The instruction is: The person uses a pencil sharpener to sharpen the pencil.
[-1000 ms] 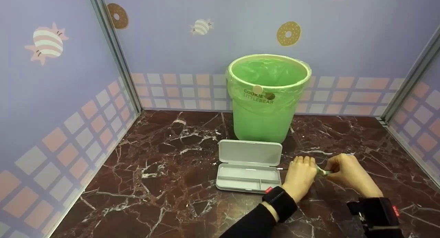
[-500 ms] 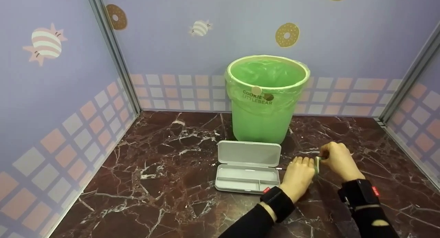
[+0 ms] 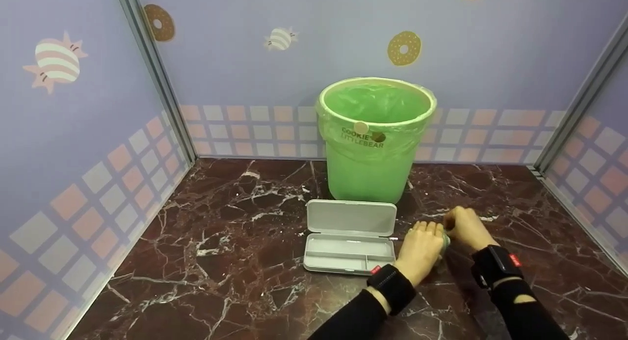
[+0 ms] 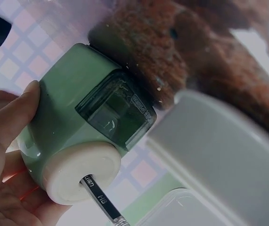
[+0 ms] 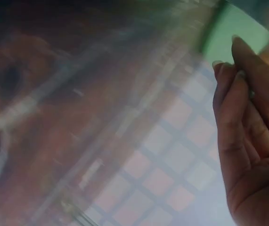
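Your left hand (image 3: 423, 249) is wrapped round a small green pencil sharpener (image 4: 85, 125) on the marble table (image 3: 221, 261), just right of the open grey pencil case (image 3: 349, 237) and in front of the green-lined bin (image 3: 375, 139), w/ a pencil (image 4: 100, 200) poking from its white end. Your right hand (image 3: 465, 228) curls at the sharpener's far side, prob. pinching its crank, though the blurred wrist view leaves that unsure. Expect a light, rigid, smooth plastic body that could slip: hold the green sides, not the dark shavings window.
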The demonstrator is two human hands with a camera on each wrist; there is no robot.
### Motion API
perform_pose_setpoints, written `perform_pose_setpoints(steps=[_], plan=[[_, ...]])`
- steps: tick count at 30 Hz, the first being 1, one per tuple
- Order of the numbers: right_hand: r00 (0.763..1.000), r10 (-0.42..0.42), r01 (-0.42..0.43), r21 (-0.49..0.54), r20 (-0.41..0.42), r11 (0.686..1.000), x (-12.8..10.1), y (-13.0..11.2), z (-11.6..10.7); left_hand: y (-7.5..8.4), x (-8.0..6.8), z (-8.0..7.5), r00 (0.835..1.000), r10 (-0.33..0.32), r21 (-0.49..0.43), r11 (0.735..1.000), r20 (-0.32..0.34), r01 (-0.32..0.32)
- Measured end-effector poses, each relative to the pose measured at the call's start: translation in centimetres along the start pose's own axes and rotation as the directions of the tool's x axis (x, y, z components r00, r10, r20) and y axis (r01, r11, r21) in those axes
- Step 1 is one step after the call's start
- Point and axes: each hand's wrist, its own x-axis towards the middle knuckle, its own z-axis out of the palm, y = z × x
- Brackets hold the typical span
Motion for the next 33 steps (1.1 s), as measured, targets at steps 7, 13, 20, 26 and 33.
perform_pose_setpoints(steps=[7, 13, 20, 26, 33], plan=[[0.994, -0.063, 0.058, 0.056, 0.091, 0.997, -1.3, 0.9, 1.5, -0.1, -0.1, -0.2, 1.000, -0.003, -0.017, 1.000, 0.018, 0.003], [0.988, -0.084, 0.077, 0.055, 0.131, 0.996, -2.2, 0.8, 1.6, -0.1, 0.0, -0.3, 1.000, -0.010, -0.011, 1.000, 0.022, 0.011], [0.977, -0.117, 0.099, 0.110, 0.181, 0.989, -3.5, 0.2, 0.7, 0.2, 0.0, -0.1, 0.999, -0.046, 0.014, 0.999, -0.014, 0.046], [0.953, -0.127, 0.097, 0.119, 0.276, 0.988, -4.3, -0.9, -1.3, 0.2, -0.2, -0.1, 0.997, -0.045, 0.032, 0.998, -0.059, 0.047], [0.923, -0.210, 0.163, 0.168, 0.323, 0.972, -4.9, -1.7, -3.7, 0.2, -0.3, -0.1, 0.999, -0.030, 0.008, 1.000, -0.035, 0.031]])
